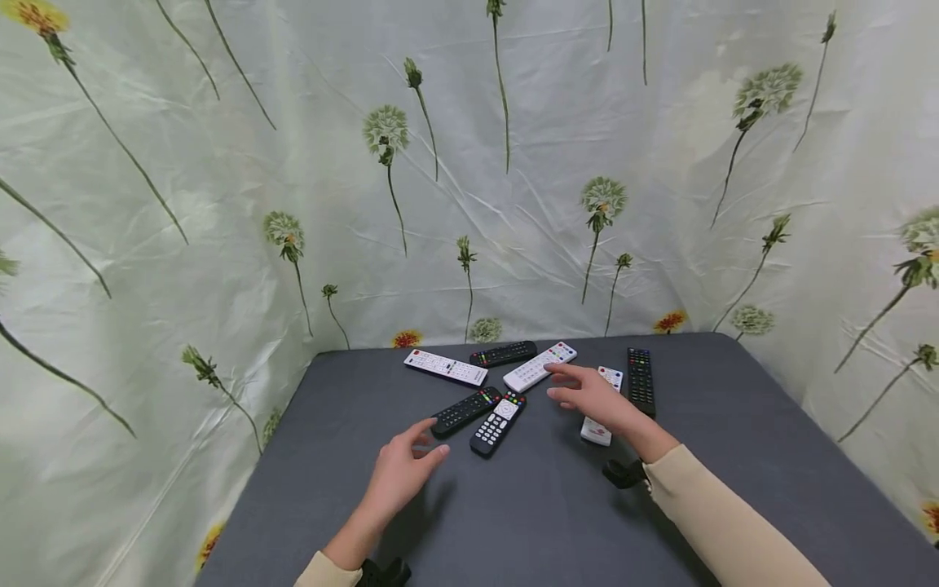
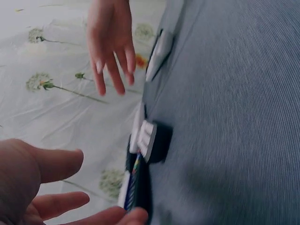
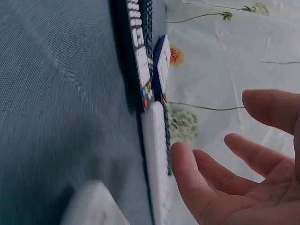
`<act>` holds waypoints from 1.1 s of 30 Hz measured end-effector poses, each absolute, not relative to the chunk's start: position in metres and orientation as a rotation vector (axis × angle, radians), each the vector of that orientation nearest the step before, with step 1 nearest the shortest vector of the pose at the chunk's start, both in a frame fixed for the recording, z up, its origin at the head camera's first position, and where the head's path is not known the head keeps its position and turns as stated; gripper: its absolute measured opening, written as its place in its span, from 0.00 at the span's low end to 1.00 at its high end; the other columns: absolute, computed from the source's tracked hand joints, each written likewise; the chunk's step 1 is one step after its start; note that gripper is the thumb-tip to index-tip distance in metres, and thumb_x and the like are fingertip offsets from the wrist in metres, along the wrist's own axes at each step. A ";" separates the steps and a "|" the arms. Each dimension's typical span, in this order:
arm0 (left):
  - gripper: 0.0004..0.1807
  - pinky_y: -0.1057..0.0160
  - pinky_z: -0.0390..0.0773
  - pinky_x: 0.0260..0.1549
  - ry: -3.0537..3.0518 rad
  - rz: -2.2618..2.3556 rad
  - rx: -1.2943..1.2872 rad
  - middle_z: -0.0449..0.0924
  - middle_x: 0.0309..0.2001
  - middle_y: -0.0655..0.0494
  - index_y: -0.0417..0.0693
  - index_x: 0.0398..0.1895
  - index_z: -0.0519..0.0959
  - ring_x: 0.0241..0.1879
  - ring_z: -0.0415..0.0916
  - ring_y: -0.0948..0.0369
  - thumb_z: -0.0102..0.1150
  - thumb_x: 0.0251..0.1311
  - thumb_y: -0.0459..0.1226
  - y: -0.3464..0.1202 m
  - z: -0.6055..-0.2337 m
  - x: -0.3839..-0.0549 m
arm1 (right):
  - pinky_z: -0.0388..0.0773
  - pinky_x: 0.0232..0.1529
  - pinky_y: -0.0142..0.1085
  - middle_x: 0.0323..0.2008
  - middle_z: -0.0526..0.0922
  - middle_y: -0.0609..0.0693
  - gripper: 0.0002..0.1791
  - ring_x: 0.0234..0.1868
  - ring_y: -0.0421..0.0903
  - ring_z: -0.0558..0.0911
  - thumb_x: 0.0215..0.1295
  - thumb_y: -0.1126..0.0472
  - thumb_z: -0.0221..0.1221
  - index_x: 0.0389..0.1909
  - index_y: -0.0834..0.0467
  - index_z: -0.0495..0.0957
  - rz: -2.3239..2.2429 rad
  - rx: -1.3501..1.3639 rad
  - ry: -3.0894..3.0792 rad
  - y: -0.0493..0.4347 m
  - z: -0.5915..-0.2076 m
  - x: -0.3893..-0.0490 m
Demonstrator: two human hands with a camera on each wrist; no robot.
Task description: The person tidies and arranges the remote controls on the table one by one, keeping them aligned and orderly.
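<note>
My left hand (image 1: 398, 474) hovers above the table with its fingers loosely spread and holds nothing. Just beyond its fingertips lies a black remote control (image 1: 465, 411), and beside that a black remote with white buttons (image 1: 499, 424). My right hand (image 1: 592, 398) is also in the air and holds nothing. It partly hides a white remote (image 1: 597, 432) beneath it, while its fingertips are nearest to another white remote (image 1: 535, 370). In the right wrist view the fingers (image 3: 185, 173) are relaxed, apart from the white remote (image 3: 156, 140).
Farther back lie a white remote (image 1: 446, 368) on the left and a black remote (image 1: 503, 353) behind the middle. A long black remote (image 1: 641, 381) lies to the right. The dark grey table (image 1: 528, 522) ends at a flower-print curtain (image 1: 469, 204).
</note>
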State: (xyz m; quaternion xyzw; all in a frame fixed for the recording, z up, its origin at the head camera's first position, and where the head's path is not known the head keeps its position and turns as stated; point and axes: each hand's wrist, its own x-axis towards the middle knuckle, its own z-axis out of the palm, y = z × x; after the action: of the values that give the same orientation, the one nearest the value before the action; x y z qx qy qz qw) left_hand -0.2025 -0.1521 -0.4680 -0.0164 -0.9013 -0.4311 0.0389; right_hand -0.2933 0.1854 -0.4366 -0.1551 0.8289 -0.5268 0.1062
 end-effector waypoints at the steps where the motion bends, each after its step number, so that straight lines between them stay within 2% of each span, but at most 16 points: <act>1: 0.29 0.52 0.83 0.36 -2.759 -1.399 -0.052 0.84 0.49 0.46 0.48 0.67 0.76 0.42 0.83 0.54 0.68 0.64 0.44 -0.151 -0.469 -0.205 | 0.77 0.58 0.54 0.67 0.70 0.68 0.30 0.63 0.62 0.75 0.75 0.58 0.57 0.75 0.60 0.64 -1.598 -0.433 2.393 0.182 -0.439 -0.296; 6: 0.27 0.56 0.86 0.34 -2.646 -1.912 -0.023 0.83 0.47 0.43 0.36 0.67 0.73 0.40 0.84 0.53 0.64 0.67 0.35 -0.145 -0.476 -0.213 | 0.79 0.57 0.50 0.66 0.69 0.70 0.27 0.60 0.65 0.77 0.75 0.63 0.55 0.72 0.67 0.65 -1.732 -0.300 2.224 0.167 -0.458 -0.310; 10: 0.27 0.56 0.86 0.35 -2.528 -2.243 0.053 0.83 0.45 0.39 0.29 0.67 0.70 0.38 0.86 0.52 0.61 0.69 0.33 -0.140 -0.483 -0.219 | 0.83 0.50 0.45 0.61 0.74 0.68 0.25 0.50 0.59 0.84 0.74 0.64 0.57 0.68 0.70 0.69 -1.741 -0.171 2.188 0.158 -0.472 -0.317; 14: 0.26 0.58 0.87 0.35 -2.469 -2.383 0.163 0.85 0.42 0.41 0.28 0.67 0.69 0.36 0.87 0.52 0.59 0.70 0.32 -0.135 -0.489 -0.225 | 0.85 0.45 0.42 0.54 0.80 0.66 0.24 0.41 0.51 0.86 0.73 0.66 0.57 0.66 0.71 0.71 -1.759 -0.089 2.145 0.155 -0.480 -0.321; 22: 0.24 0.61 0.86 0.37 -2.327 -2.556 0.288 0.84 0.37 0.40 0.23 0.66 0.67 0.33 0.87 0.53 0.56 0.70 0.27 -0.130 -0.495 -0.236 | 0.85 0.36 0.37 0.44 0.84 0.64 0.22 0.32 0.45 0.85 0.72 0.66 0.55 0.64 0.70 0.73 -1.746 -0.071 2.112 0.151 -0.483 -0.330; 27: 0.24 0.63 0.86 0.36 -2.306 -2.579 0.311 0.84 0.36 0.41 0.23 0.65 0.68 0.32 0.87 0.53 0.57 0.69 0.27 -0.126 -0.496 -0.241 | 0.84 0.34 0.36 0.42 0.83 0.61 0.22 0.30 0.44 0.83 0.72 0.64 0.56 0.64 0.67 0.74 -1.679 -0.086 2.156 0.150 -0.484 -0.334; 33: 0.22 0.63 0.86 0.35 -2.281 -2.576 0.309 0.84 0.33 0.42 0.22 0.62 0.71 0.30 0.87 0.54 0.58 0.66 0.25 -0.120 -0.497 -0.243 | 0.83 0.32 0.36 0.43 0.82 0.60 0.21 0.31 0.46 0.82 0.73 0.63 0.56 0.64 0.65 0.76 -1.599 -0.075 2.237 0.148 -0.485 -0.335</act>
State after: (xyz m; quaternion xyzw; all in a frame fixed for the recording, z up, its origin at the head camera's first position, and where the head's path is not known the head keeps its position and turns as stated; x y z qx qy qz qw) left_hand -0.2433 -0.1200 -0.4972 0.0884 -0.6522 -0.7366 -0.1558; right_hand -0.3350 0.1481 -0.4850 -0.0269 0.7978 -0.5702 0.1943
